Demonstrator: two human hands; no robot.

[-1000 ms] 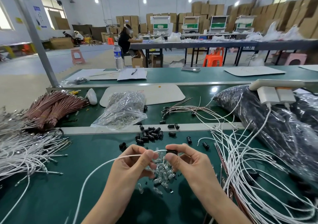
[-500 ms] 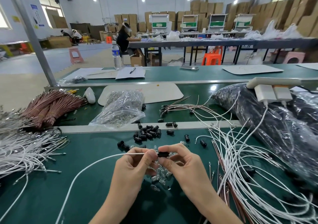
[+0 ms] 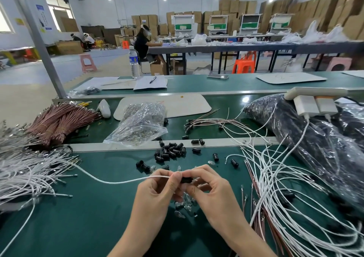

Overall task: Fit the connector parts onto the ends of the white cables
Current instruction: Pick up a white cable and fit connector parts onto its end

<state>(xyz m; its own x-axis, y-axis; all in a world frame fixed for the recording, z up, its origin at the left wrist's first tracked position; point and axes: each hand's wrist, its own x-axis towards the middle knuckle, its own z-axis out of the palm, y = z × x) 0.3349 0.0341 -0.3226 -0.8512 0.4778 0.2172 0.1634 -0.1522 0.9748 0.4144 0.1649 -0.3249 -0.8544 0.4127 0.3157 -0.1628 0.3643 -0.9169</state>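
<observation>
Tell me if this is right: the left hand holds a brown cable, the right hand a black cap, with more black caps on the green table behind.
Not quite: the cable is white, not brown. The head view shows the left hand pinching it, the right hand holding the black cap, more caps on the green table behind.

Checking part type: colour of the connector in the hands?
Black connector; shows best in head view.

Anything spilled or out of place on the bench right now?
Black caps lie scattered on the mat, a few on the metal divider. Clear bulbs sit loose beneath the left hand and right hand. White cables at right are tangled. No damage visible.
</observation>
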